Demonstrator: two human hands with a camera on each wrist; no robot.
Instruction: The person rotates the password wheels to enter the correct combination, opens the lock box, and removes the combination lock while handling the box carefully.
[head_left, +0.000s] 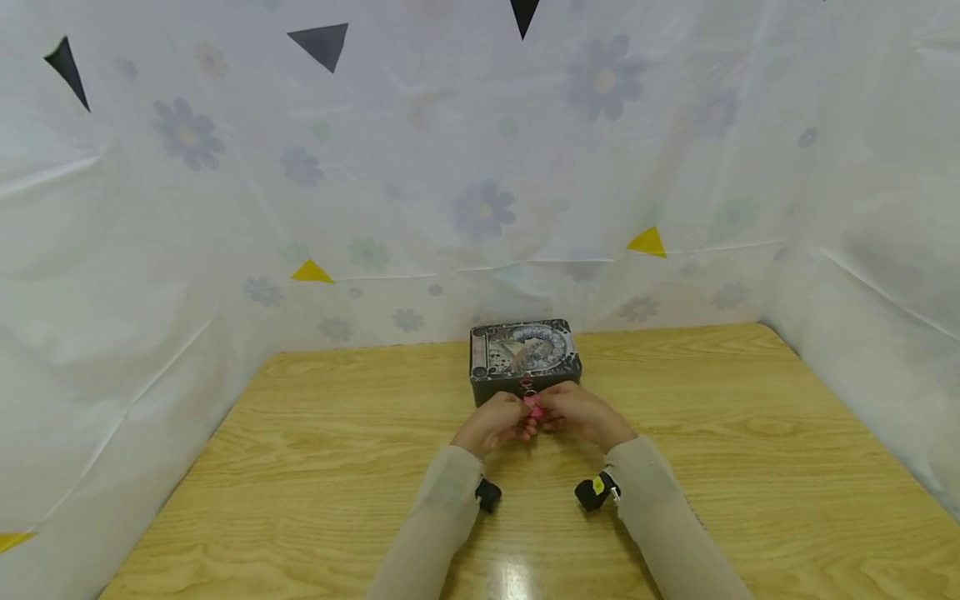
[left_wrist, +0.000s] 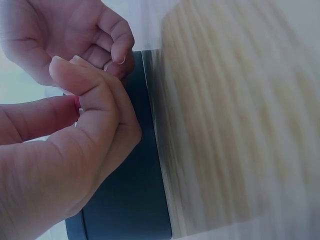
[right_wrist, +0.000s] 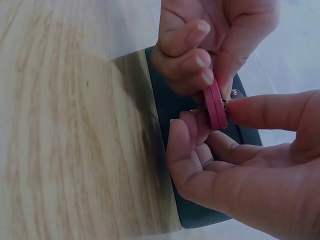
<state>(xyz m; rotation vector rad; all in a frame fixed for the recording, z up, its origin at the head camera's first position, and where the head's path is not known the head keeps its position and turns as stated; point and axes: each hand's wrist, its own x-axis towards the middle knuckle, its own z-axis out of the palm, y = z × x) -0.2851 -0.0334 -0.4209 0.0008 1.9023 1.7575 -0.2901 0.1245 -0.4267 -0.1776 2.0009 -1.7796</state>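
Note:
A dark tin box [head_left: 525, 354] with a printed lid stands on the table. At the clasp on its front hangs a small pink padlock [head_left: 535, 407] with a round metal shackle. My left hand [head_left: 501, 418] pinches the padlock from the left. From the other side my right hand [head_left: 581, 410] grips it between thumb and curled fingers. In the right wrist view the padlock body [right_wrist: 215, 106] appears edge-on, my right thumb against a metal part at its side. Fingers cover most of it in the left wrist view, where only a pink sliver [left_wrist: 77, 103] shows.
The wooden table [head_left: 337, 467] reaches back to a pale flowered curtain [head_left: 420, 200], which also hangs at both sides. Yellow and dark triangles mark the curtain. Black wrist straps with small cameras [head_left: 595, 492] sit at both sleeves.

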